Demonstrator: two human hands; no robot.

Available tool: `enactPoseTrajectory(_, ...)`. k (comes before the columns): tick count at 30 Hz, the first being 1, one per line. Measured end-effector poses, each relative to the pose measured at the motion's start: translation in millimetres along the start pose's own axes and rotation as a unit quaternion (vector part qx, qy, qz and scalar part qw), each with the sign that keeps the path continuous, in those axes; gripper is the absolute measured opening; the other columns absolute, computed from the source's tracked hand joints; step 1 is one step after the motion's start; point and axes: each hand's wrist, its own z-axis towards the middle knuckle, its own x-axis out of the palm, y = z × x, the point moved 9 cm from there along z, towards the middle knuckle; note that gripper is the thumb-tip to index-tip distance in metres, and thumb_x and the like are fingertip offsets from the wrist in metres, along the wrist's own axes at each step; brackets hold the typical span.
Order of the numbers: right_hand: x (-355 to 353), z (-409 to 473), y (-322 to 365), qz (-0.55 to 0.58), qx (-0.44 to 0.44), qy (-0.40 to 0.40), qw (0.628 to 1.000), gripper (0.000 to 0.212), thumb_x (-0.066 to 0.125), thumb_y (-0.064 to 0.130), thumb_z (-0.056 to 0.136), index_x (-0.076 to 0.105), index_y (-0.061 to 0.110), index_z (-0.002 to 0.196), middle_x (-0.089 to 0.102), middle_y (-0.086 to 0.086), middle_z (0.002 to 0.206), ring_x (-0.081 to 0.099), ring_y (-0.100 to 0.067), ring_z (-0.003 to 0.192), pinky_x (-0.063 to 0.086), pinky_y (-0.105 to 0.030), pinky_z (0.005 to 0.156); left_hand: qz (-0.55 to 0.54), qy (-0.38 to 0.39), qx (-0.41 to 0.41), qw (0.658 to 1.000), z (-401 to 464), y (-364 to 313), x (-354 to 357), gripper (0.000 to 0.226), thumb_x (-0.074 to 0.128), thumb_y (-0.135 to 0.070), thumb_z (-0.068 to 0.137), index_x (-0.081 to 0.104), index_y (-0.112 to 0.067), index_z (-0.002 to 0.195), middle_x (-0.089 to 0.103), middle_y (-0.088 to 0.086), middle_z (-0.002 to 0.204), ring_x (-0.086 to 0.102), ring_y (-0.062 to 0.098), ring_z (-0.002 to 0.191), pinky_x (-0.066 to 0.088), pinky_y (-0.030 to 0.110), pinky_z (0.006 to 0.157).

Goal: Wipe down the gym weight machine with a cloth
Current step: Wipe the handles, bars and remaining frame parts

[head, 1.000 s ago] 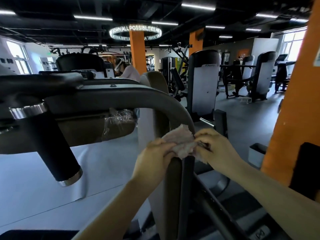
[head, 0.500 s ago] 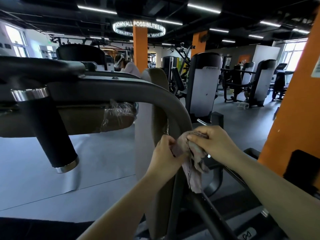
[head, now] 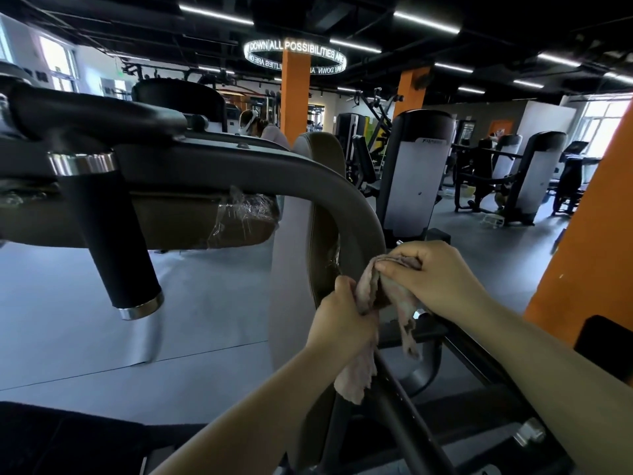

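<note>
Cloth (head: 371, 296) pinched between both hands' fingers (head: 394, 269)

grey floor (head: 102, 320), orange pillars (head: 295, 97), strip lights (head: 426, 22)

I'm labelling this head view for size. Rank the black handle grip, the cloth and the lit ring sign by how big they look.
1. black handle grip, though it sits nearest the camera.
2. cloth, partly hidden in both hands.
3. lit ring sign, far off; its apparent size is close to the cloth's, so that order is unsure.
</note>
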Motion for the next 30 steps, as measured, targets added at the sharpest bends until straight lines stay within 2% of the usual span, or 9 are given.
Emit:
enactPoseTrajectory(4, -13, -6, 0, -0.091, -0.036, -0.001, 0.995, 0.006, 0.069, 0.035, 0.082, 0.073, 0.033, 0.087, 0.069, 0.015, 0.077, 0.062, -0.002, 0.073, 0.052, -0.023, 0.069, -0.120, 0.019, -0.106, 0.987, 7, 24, -6, 0.013, 0.050, -0.019, 0.091, 0.058, -0.010, 0.088, 0.062, 0.003, 0.081, 0.059, 0.014, 0.074, 0.048, 0.018, 0.062)
enactPoseTrajectory(7, 0, -21, 2, -0.133, -0.083, 0.088, 0.984, 0.004, 0.063, 0.050, 0.079, 0.064, 0.047, 0.082, 0.056, 0.020, 0.070, 0.055, 0.000, 0.068, 0.042, -0.023, 0.062, -0.343, 0.060, -0.213, 0.913, 1, 30, -1, 0.024, 0.045, -0.008, 0.095, 0.063, -0.004, 0.080, 0.068, 0.014, 0.078, 0.065, 0.023, 0.070, 0.055, 0.029, 0.064)
enactPoseTrajectory(11, 28, -40, -4, -0.087, -0.082, 0.210, 0.970, 0.053, 0.035, 0.080, 0.072, 0.065, 0.043, 0.096, 0.058, 0.016, 0.086, 0.058, -0.003, 0.081, 0.051, -0.030, 0.075, -0.417, 0.061, -0.238, 0.875, -2, 27, -6, 0.031, 0.037, -0.015, 0.100, 0.064, 0.000, 0.100, 0.070, 0.015, 0.096, 0.064, 0.024, 0.080, 0.052, 0.032, 0.070)
enactPoseTrajectory(16, 25, -16, -10, -0.060, -0.037, 0.105, 0.992, 0.048, 0.059, 0.044, 0.086, 0.044, 0.035, 0.131, 0.045, 0.023, 0.119, 0.056, 0.001, 0.083, 0.047, -0.018, 0.075, -0.469, 0.055, -0.198, 0.859, -5, 14, -12, 0.031, 0.036, -0.018, 0.101, 0.062, -0.002, 0.106, 0.070, 0.012, 0.089, 0.066, 0.022, 0.080, 0.052, 0.032, 0.067)
enactPoseTrajectory(20, 20, 2, -14, 0.010, 0.005, 0.029, 1.000, 0.015, 0.068, 0.024, 0.086, 0.059, 0.034, 0.091, 0.061, 0.017, 0.091, 0.057, 0.005, 0.070, 0.041, -0.009, 0.061, -0.521, 0.103, -0.160, 0.832, -15, -4, -9, 0.032, 0.044, -0.021, 0.094, 0.071, -0.005, 0.096, 0.072, 0.012, 0.091, 0.069, 0.022, 0.082, 0.050, 0.034, 0.073)
enactPoseTrajectory(22, 10, 10, -9, 0.011, -0.008, -0.026, 1.000, 0.016, 0.068, 0.019, 0.086, 0.060, 0.031, 0.079, 0.061, 0.014, 0.080, 0.057, 0.004, 0.068, 0.043, -0.007, 0.061, -0.541, 0.123, -0.135, 0.821, -22, -13, -9, 0.027, 0.058, -0.016, 0.078, 0.070, -0.009, 0.100, 0.071, 0.012, 0.095, 0.067, 0.023, 0.087, 0.048, 0.036, 0.078)
enactPoseTrajectory(25, 20, 17, 3, -0.004, -0.041, -0.019, 0.999, 0.012, 0.067, 0.015, 0.087, 0.062, 0.024, 0.080, 0.060, 0.014, 0.076, 0.056, 0.004, 0.069, 0.042, -0.003, 0.065, -0.571, 0.108, -0.132, 0.803, -24, -20, 6, 0.028, 0.053, -0.003, 0.086, 0.061, -0.005, 0.113, 0.069, 0.013, 0.099, 0.067, 0.021, 0.089, 0.057, 0.033, 0.075)
enactPoseTrajectory(28, 34, 16, -2, 0.007, -0.046, -0.073, 0.996, 0.009, 0.063, 0.014, 0.089, 0.063, 0.021, 0.084, 0.060, 0.012, 0.078, 0.058, 0.000, 0.071, 0.046, -0.009, 0.066, -0.648, 0.076, -0.215, 0.727, -28, -14, 39, 0.026, 0.037, -0.002, 0.099, 0.063, 0.001, 0.103, 0.070, 0.015, 0.089, 0.068, 0.018, 0.074, 0.058, 0.027, 0.065)
enactPoseTrajectory(30, 34, 7, -19, 0.086, -0.009, -0.156, 0.984, 0.013, 0.061, 0.012, 0.090, 0.060, 0.024, 0.085, 0.060, 0.010, 0.081, 0.058, -0.002, 0.073, 0.047, -0.014, 0.068, -0.679, 0.037, -0.230, 0.696, -25, -1, 48, 0.026, 0.036, 0.000, 0.099, 0.061, 0.004, 0.104, 0.066, 0.020, 0.109, 0.066, 0.021, 0.088, 0.055, 0.028, 0.081)
